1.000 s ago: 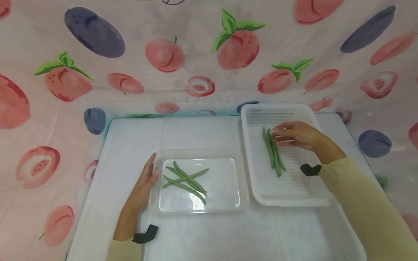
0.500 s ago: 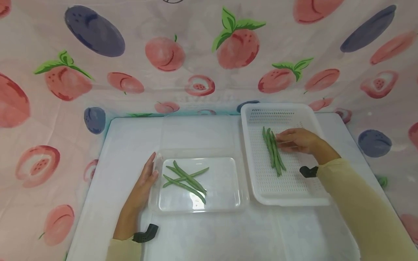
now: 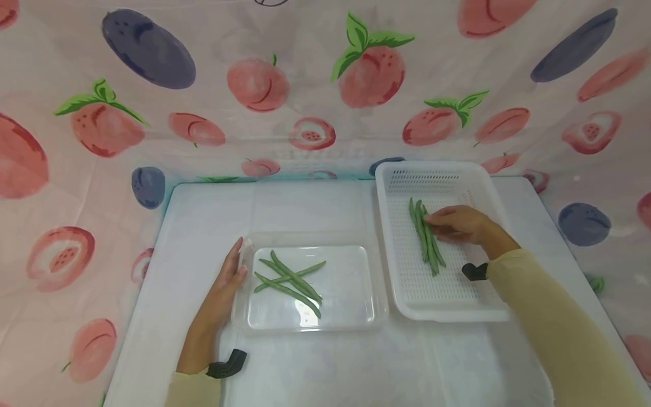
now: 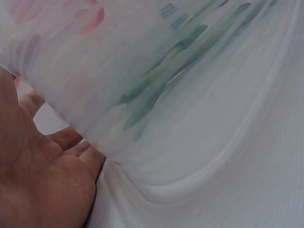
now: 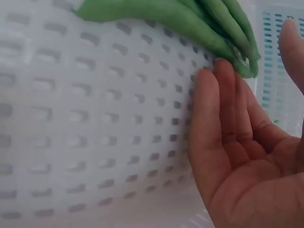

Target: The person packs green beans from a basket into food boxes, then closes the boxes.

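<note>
A white perforated basket (image 3: 447, 282) at the right holds a bundle of green beans (image 3: 425, 236). My right hand (image 3: 438, 220) lies inside it with straight fingers, and its fingertips (image 5: 213, 71) touch the right side of the beans (image 5: 190, 19); the thumb stays apart above. In front of me a clear plastic tray (image 3: 346, 294) holds several green beans (image 3: 290, 280). My left hand (image 3: 229, 277) rests flat against the tray's left wall (image 4: 71, 71), palm toward it. The beans (image 4: 161, 76) show blurred through the plastic.
Both containers stand on a white table (image 3: 203, 220) enclosed by a fruit-print cloth (image 3: 254, 85) at the back and sides. A second clear tray or lid (image 3: 305, 203) lies behind the front one. Black wrist straps (image 3: 226, 364) sit on both yellow sleeves.
My right hand has sunk from above the bundle to the basket floor, and its fingertips now lie against the beans. The left hand and both containers have not moved.
</note>
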The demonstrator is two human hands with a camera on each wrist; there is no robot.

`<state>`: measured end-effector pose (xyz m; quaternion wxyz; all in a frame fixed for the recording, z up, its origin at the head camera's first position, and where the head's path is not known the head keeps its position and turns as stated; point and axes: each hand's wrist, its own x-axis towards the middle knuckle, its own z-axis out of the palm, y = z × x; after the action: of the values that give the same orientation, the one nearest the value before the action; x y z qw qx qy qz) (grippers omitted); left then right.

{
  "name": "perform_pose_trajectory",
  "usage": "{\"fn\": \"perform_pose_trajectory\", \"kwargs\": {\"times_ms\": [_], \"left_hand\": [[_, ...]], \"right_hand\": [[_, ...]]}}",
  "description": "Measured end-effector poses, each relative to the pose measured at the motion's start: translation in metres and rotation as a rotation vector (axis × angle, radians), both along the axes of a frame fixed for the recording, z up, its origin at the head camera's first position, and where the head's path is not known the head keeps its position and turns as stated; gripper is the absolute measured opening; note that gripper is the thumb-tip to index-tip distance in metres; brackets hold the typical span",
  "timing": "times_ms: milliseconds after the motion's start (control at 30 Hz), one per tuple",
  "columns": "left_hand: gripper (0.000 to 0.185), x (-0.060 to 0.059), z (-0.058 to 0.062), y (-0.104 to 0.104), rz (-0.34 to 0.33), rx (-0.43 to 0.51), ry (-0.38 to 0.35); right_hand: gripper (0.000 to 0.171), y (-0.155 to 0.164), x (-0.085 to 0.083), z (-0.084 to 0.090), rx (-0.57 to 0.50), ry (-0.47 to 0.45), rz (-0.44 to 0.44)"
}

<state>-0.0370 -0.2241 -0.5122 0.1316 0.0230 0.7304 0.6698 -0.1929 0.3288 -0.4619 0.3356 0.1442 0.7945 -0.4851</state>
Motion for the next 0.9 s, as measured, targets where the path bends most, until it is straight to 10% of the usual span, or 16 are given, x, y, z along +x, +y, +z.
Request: {"fn": "perform_pose_trajectory", "kwargs": {"times_ms": [400,900], "left_hand": [[0.064,0.001,0.001,-0.001,-0.005,-0.009,0.001],[0.064,0.000,0.000,0.000,-0.009,-0.018,0.008]], "right_hand": [[0.070,-0.011,0.004,-0.004,0.254,0.118,0.154],[0.059,-0.003,0.002,-0.004,0.195,0.116,0.169]]}}
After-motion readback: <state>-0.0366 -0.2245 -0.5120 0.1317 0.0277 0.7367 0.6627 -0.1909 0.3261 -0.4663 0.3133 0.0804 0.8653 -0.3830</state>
